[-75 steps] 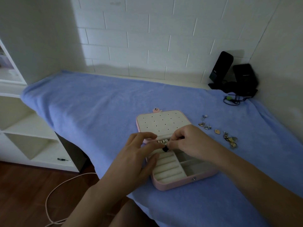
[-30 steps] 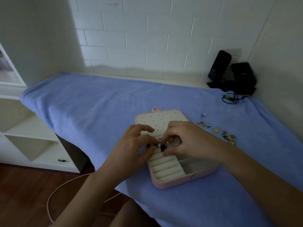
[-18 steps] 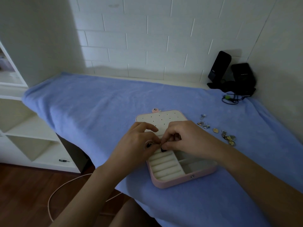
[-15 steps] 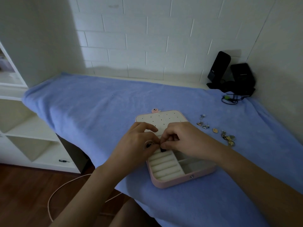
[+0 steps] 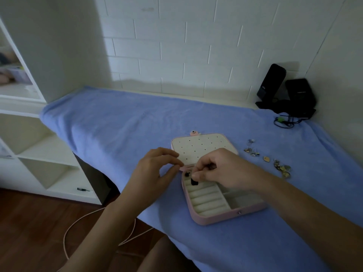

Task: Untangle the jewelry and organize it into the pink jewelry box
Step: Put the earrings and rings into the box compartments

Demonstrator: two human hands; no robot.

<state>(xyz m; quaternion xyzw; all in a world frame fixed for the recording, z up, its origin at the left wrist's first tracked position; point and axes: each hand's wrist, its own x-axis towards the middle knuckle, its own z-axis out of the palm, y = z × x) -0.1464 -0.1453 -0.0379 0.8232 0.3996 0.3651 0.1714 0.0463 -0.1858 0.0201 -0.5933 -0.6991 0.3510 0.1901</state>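
The pink jewelry box (image 5: pixel 216 219) lies open on the blue towel (image 5: pixel 117 122), its dotted cream lid (image 5: pixel 196 147) flat behind the ring rolls. My right hand (image 5: pixel 224 169) hovers over the box's back left corner and pinches a small piece of jewelry with a black stone (image 5: pixel 193 181) that hangs onto the first roll. Another small dark piece (image 5: pixel 186 174) lies in that corner. My left hand (image 5: pixel 155 169) is just left of the box, fingers loosely curled, holding nothing that I can see. Several loose pieces of jewelry (image 5: pixel 282 168) lie on the towel to the right.
More small jewelry pieces (image 5: pixel 252 151) sit right of the lid. Two black devices (image 5: pixel 298 95) and a tangled cable (image 5: pixel 283 122) stand in the back right corner. White shelves (image 5: pixel 29 150) are on the left; the towel's front edge drops to a wooden floor with a pale cord (image 5: pixel 78 222).
My left hand has let go of the jewelry and drawn back to the left of the box. My right hand still holds the black-stone piece, now lowered onto the rolls.
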